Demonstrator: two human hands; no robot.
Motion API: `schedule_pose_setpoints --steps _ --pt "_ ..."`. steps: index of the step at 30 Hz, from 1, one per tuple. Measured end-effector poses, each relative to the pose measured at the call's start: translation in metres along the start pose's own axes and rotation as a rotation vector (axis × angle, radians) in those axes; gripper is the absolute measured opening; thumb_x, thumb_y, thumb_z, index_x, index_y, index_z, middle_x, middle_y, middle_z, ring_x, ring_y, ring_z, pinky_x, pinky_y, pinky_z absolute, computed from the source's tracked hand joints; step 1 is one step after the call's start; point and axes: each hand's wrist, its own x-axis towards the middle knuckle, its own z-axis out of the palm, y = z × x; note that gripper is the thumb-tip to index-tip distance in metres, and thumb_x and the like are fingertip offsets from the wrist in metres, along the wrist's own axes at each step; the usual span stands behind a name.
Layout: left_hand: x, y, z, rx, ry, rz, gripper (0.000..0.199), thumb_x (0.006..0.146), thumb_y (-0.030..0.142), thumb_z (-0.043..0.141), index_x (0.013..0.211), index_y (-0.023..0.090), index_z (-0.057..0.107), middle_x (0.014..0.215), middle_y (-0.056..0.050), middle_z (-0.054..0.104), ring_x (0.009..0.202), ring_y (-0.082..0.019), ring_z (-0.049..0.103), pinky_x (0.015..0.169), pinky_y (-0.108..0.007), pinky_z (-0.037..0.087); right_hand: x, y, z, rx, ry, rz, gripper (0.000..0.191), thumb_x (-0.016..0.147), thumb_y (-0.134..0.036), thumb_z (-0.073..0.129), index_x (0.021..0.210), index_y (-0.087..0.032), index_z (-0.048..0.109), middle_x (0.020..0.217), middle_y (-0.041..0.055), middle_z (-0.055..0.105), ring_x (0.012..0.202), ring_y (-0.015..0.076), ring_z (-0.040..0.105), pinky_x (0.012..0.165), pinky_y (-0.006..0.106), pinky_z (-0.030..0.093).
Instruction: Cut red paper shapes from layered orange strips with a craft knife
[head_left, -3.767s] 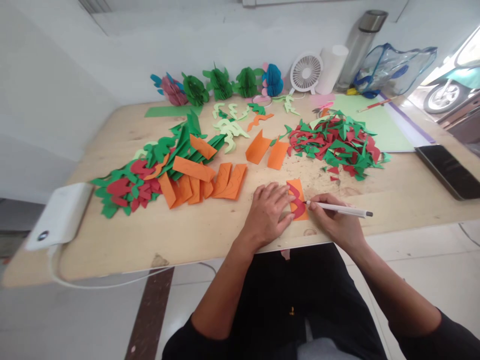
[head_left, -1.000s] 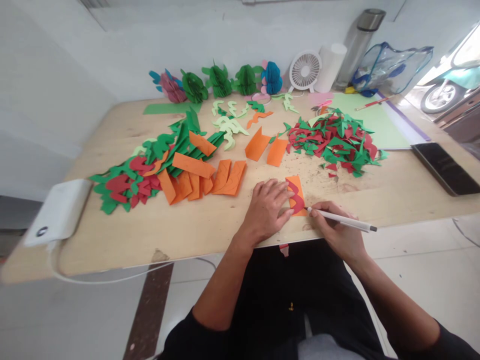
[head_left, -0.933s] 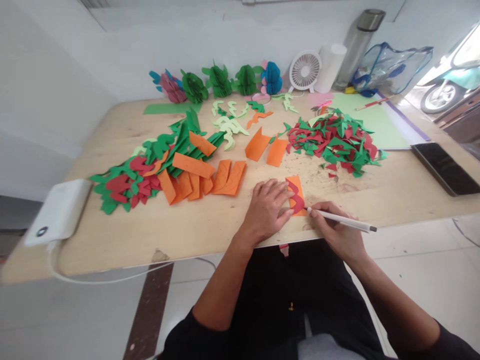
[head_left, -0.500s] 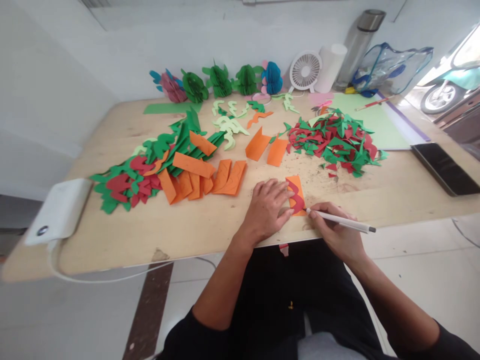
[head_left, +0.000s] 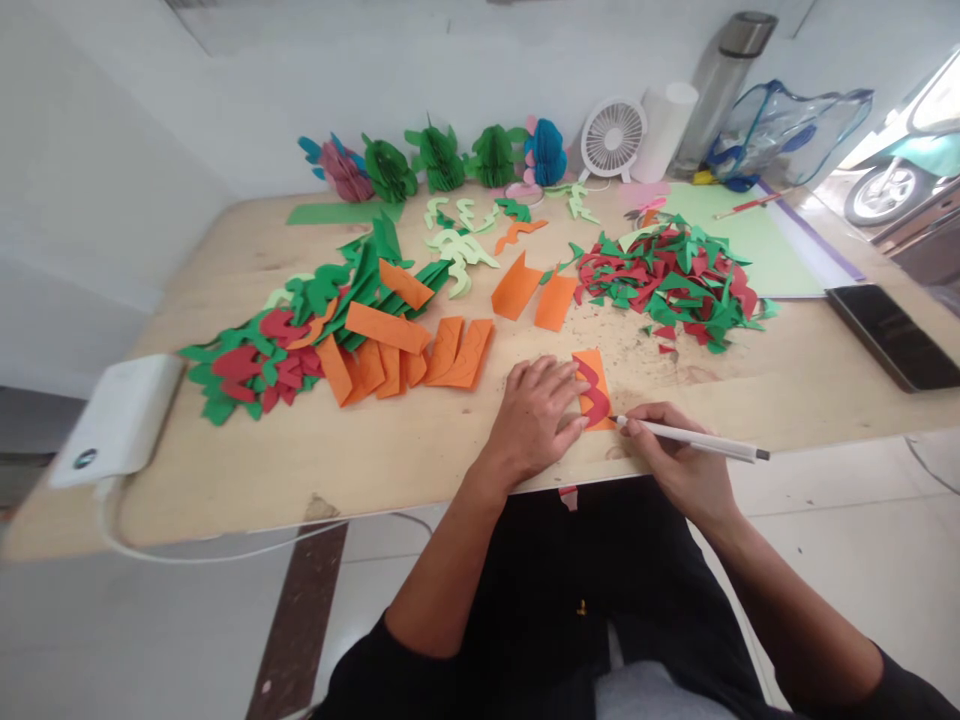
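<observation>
Near the table's front edge lies an orange paper piece (head_left: 598, 366) with a red curved cutout (head_left: 598, 405) on top of it. My left hand (head_left: 534, 415) rests flat with its fingers apart, the fingertips pressing on the cutout's left side. A white pen (head_left: 697, 437) is held in my right hand (head_left: 679, 460), its tip at the lower right edge of the red cutout. Folded orange pieces (head_left: 386, 330) lie to the left, some with drawn curved lines. Two more folded orange pieces (head_left: 516, 287) stand behind my left hand.
Red and green scraps (head_left: 675, 285) are heaped at the right, beside a phone (head_left: 892, 335). Green and red cutouts (head_left: 240, 370) and a white power bank (head_left: 120, 420) lie left. Along the wall are paper ornaments (head_left: 439, 160), a fan (head_left: 613, 138) and a bottle (head_left: 724, 90).
The pen in my right hand has shifted slightly to the right, its tip now just off the cutout's edge. My left hand stays on the paper.
</observation>
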Motion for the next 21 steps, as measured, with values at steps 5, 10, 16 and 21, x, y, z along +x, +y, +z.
schedule_pose_setpoints --steps 5,10,16,21 --pt "0.0 0.0 0.0 0.005 -0.011 -0.007 0.035 0.091 0.037 0.059 0.124 0.025 0.063 0.143 -0.004 0.056 0.137 -0.029 0.041 0.115 -0.05 0.026 -0.001 -0.004 0.003 -0.075 -0.007 -0.077 0.022 0.086 -0.043 0.059 0.081 -0.024 0.068 0.072 0.0015 0.072 0.061 0.0174 0.062 0.059 0.03 0.045" --pt "0.0 0.0 0.0 0.005 -0.011 -0.007 0.035 0.091 0.036 0.059 0.124 0.024 0.063 0.143 -0.004 0.056 0.137 -0.029 0.04 0.116 -0.05 0.026 -0.001 -0.008 0.008 -0.103 -0.015 -0.214 0.014 0.087 -0.035 0.059 0.081 -0.024 0.067 0.076 0.0013 0.074 0.071 0.0188 0.067 0.069 0.031 0.049" --pt "0.0 0.001 -0.002 0.004 -0.027 -0.01 0.034 0.091 0.035 0.059 0.123 0.024 0.063 0.143 -0.004 0.055 0.137 -0.029 0.04 0.116 -0.05 0.026 -0.001 -0.008 0.011 -0.12 -0.018 -0.297 0.011 0.087 -0.03 0.059 0.082 -0.024 0.066 0.079 0.0021 0.075 0.075 0.0193 0.069 0.073 0.032 0.051" --pt "0.0 0.001 -0.003 -0.007 -0.026 -0.012 0.034 0.09 0.034 0.059 0.123 0.024 0.063 0.143 -0.005 0.056 0.137 -0.03 0.04 0.115 -0.05 0.027 -0.001 -0.009 0.011 -0.131 -0.042 -0.285 0.012 0.088 -0.031 0.058 0.081 -0.025 0.066 0.081 0.0026 0.076 0.076 0.0203 0.07 0.074 0.034 0.052"
